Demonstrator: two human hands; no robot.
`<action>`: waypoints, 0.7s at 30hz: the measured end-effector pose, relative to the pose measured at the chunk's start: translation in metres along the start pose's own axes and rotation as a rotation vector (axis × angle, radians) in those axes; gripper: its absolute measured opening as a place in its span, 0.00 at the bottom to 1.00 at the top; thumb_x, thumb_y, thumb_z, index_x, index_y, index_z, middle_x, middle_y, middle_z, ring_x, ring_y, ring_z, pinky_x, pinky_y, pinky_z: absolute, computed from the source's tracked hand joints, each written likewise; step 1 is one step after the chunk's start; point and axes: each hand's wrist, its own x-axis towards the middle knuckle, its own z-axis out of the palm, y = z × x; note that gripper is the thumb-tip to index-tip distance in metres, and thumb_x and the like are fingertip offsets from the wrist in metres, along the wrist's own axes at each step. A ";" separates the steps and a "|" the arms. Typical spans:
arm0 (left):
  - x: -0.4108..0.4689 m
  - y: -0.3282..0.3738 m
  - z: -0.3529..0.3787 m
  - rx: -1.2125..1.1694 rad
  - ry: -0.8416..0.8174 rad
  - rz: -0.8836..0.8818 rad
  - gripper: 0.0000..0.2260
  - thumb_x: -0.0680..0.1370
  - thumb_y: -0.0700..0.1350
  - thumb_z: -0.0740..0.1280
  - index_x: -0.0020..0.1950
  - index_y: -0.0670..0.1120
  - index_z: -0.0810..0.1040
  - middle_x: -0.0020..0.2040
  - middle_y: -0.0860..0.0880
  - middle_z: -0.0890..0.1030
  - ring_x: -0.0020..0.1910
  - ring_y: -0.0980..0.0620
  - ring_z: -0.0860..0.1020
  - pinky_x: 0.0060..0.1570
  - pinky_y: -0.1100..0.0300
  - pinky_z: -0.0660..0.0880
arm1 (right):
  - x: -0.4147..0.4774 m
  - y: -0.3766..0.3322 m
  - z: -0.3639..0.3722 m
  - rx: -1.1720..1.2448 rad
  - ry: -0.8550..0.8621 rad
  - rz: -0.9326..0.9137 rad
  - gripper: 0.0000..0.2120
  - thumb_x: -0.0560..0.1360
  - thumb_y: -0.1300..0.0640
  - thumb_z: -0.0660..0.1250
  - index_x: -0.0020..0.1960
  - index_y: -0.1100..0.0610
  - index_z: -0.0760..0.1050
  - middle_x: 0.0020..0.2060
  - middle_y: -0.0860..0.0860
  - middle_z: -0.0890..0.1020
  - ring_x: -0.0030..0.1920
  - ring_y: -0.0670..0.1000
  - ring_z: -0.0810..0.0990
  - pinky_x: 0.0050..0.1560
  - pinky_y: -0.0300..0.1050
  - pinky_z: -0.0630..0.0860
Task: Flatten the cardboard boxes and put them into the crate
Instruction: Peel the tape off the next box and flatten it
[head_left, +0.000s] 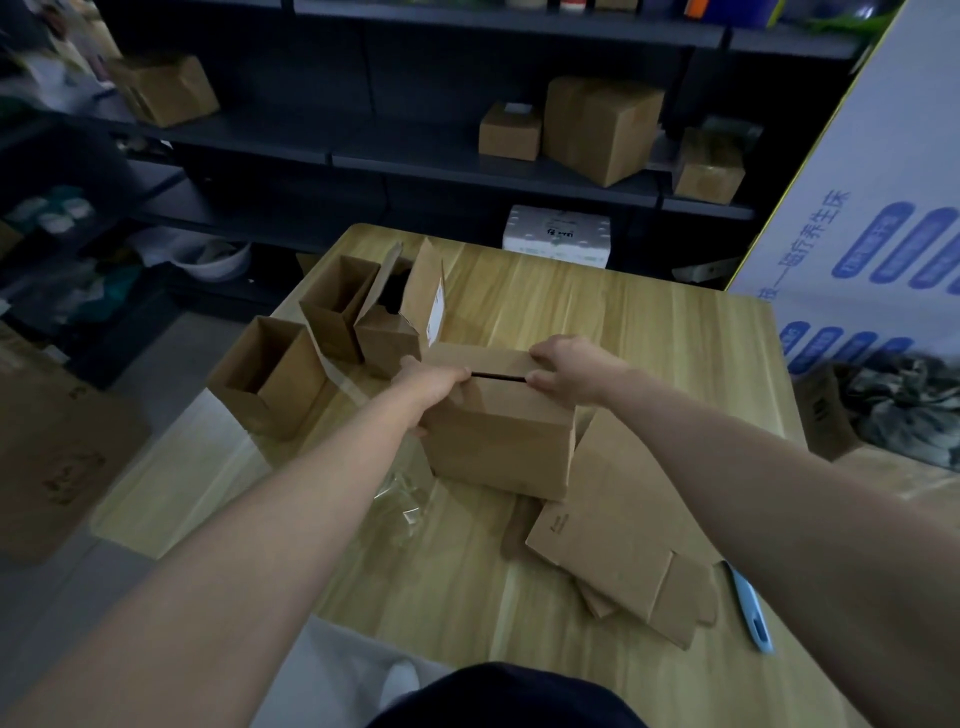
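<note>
Cardboard box (498, 441) stands unflattened on the wooden table (649, 332), top flaps nearly closed. The left hand (434, 382) grips its left end; the right hand (569, 366) pinches the flaps' right end. An uneven pull could tear a flap or knock the open boxes (332, 312) beside it.

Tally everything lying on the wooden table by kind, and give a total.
Standing cardboard boxes: 4 (held box, open boxes)
Flattened cardboard pile: 1, sheets uncountable
Blue cutter: 1
Clear plastic scrap: 1
Total: 7
</note>
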 end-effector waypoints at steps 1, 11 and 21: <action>0.000 0.001 0.000 -0.009 0.007 -0.007 0.36 0.71 0.57 0.71 0.73 0.49 0.56 0.70 0.44 0.66 0.64 0.40 0.70 0.55 0.41 0.75 | 0.000 0.000 0.001 -0.028 0.009 -0.004 0.16 0.81 0.48 0.56 0.59 0.58 0.73 0.54 0.56 0.77 0.53 0.55 0.75 0.52 0.49 0.74; 0.002 -0.001 0.006 -0.058 0.074 -0.019 0.36 0.71 0.61 0.69 0.73 0.54 0.55 0.71 0.43 0.63 0.65 0.38 0.69 0.52 0.41 0.76 | -0.007 -0.008 -0.010 0.088 0.143 0.028 0.12 0.82 0.58 0.58 0.62 0.63 0.71 0.54 0.58 0.77 0.54 0.58 0.77 0.55 0.53 0.76; 0.001 0.013 -0.018 -0.322 -0.089 0.065 0.08 0.68 0.35 0.59 0.45 0.43 0.71 0.42 0.45 0.70 0.42 0.46 0.72 0.54 0.43 0.72 | 0.000 -0.005 -0.007 0.271 0.286 0.135 0.18 0.83 0.49 0.52 0.64 0.58 0.72 0.51 0.57 0.80 0.51 0.55 0.80 0.51 0.48 0.78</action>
